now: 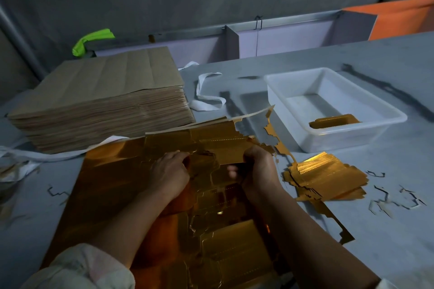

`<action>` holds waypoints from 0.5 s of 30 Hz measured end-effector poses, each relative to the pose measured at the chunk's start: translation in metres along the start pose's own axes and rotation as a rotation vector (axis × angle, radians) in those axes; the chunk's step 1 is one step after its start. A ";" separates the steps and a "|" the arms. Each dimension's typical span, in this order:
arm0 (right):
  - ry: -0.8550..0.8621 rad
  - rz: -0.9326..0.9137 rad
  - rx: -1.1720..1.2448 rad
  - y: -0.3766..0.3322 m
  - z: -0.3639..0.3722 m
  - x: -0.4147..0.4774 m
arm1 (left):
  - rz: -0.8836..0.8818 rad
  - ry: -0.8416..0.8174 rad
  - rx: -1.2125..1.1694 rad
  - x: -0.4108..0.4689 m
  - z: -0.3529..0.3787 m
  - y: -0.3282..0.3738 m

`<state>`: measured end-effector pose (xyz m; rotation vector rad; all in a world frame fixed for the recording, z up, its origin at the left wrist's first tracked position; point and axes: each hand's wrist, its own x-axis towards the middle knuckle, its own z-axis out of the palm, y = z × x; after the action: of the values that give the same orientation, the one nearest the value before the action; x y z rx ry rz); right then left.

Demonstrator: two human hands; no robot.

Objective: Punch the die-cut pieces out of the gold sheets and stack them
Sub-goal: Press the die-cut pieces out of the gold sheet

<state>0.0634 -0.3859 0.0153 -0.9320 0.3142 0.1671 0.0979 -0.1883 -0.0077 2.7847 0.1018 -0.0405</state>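
Note:
A large gold die-cut sheet [112, 180] lies on the table in front of me, its right part torn into loose pieces. My left hand [170, 172] grips the gold material near the sheet's middle, fingers curled. Just to the right, my right hand [257, 169] holds a gold piece [225, 148], thumb pinching it. A loose stack of punched gold pieces [326, 177] sits on the table right of my right hand. A few more gold pieces [333, 122] lie in a white plastic tray [387, 124].
A thick stack of brown-backed sheets [101, 101] stands at the left rear. White strapping [206, 98] curls beside it. Thin waste scraps [394, 199] lie scattered at the right. A jagged gold waste strip [274, 134] trails toward the tray. Grey dividers and an orange panel [404, 16] line the back.

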 end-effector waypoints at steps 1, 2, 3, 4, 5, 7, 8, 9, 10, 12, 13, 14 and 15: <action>-0.005 0.014 -0.003 0.001 -0.001 0.001 | -0.024 -0.025 -0.048 0.002 -0.005 0.003; -0.011 0.026 -0.010 0.001 -0.002 0.002 | -0.051 -0.031 -0.099 0.004 -0.010 0.005; -0.017 0.036 -0.020 0.002 -0.003 0.003 | -0.079 -0.007 -0.148 0.005 -0.015 0.007; -0.024 0.046 -0.032 0.003 -0.004 0.004 | -0.097 0.055 -0.182 0.005 -0.020 0.009; -0.031 0.052 -0.042 0.004 -0.005 0.005 | -0.101 0.135 -0.209 0.004 -0.024 0.011; -0.043 0.050 -0.046 0.005 -0.006 0.006 | -0.070 0.205 -0.307 0.002 -0.031 0.018; -0.046 0.045 -0.043 0.005 -0.006 0.006 | -0.056 0.174 -0.421 0.001 -0.033 0.023; -0.050 0.041 -0.040 0.006 -0.006 0.007 | -0.071 0.111 -0.589 0.000 -0.034 0.029; -0.053 0.040 -0.037 0.006 -0.006 0.007 | -0.119 0.031 -0.771 -0.002 -0.035 0.036; -0.059 0.039 -0.034 0.006 -0.006 0.007 | -0.248 -0.099 -1.006 -0.005 -0.040 0.046; -0.061 0.042 -0.033 0.006 -0.007 0.007 | -0.286 -0.127 -1.046 -0.004 -0.039 0.048; -0.063 0.048 -0.035 0.006 -0.007 0.008 | -0.306 -0.138 -1.056 -0.003 -0.038 0.050; -0.062 0.052 -0.043 0.006 -0.007 0.008 | -0.320 -0.135 -1.056 -0.002 -0.036 0.051</action>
<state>0.0679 -0.3885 0.0041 -0.9599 0.2784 0.2508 0.1004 -0.2232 0.0438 1.6873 0.4003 -0.1909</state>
